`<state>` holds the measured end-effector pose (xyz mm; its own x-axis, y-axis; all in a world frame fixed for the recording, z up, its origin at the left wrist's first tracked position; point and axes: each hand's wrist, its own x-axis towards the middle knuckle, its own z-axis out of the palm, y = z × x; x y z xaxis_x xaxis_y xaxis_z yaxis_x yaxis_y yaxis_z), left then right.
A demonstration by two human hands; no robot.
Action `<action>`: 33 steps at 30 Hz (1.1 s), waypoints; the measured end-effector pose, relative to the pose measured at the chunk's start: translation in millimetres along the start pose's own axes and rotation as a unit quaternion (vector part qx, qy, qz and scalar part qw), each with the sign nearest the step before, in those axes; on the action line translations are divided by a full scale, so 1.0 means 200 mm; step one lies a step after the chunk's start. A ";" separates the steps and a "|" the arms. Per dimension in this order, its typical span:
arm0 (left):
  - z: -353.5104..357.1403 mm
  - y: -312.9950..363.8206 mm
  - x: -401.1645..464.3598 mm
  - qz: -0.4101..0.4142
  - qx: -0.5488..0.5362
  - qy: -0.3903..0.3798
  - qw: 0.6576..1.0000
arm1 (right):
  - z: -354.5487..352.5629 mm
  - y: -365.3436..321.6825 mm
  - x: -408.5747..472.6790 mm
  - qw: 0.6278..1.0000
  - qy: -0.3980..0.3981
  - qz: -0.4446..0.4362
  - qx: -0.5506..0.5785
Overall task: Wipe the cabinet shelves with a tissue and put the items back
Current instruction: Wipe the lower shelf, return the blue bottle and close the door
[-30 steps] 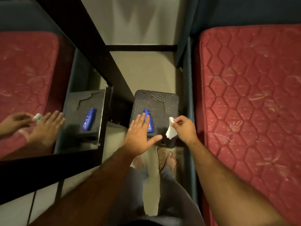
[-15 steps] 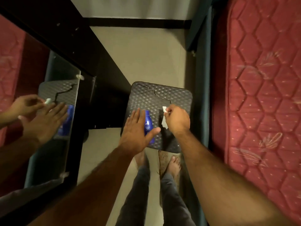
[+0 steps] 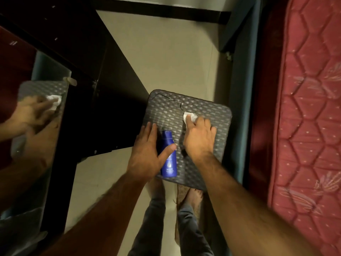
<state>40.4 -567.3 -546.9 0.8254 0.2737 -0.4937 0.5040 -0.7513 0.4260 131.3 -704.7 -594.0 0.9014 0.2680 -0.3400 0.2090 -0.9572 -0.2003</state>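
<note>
Tissue (image 3: 188, 116), soft and light, bunches under our right hand (image 3: 200, 139), whose fingers pinch it against the woven stool top (image 3: 208, 174). Our left hand (image 3: 147, 154) lies spread just left of the blue bottle (image 3: 168, 163), thumb across it; we judge the bottle light, smooth and best gripped mid-body.

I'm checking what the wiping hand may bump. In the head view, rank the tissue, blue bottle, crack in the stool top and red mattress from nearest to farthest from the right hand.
From the right hand:
1. Tissue, under its fingertips.
2. Blue bottle, lying just left.
3. Crack, beyond the tissue, top left of the stool.
4. Red mattress, far right.
</note>
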 end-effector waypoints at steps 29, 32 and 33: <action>0.02 -0.01 0.00 -0.003 -0.013 0.004 1.000 | -0.09 0.01 0.01 0.990 0.022 0.060 0.122; 0.03 -0.02 -0.02 -0.018 -0.001 0.034 0.999 | -0.11 0.06 -0.04 0.983 0.080 0.077 0.149; 0.03 -0.03 -0.03 -0.024 0.000 0.041 0.999 | -0.12 0.08 -0.06 0.978 0.102 0.084 0.163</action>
<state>30.6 -568.9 -551.6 0.8179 0.3584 -0.4501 0.5441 -0.7361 0.4025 134.1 -726.1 -571.0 0.9765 0.0515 -0.2091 -0.0496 -0.8910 -0.4513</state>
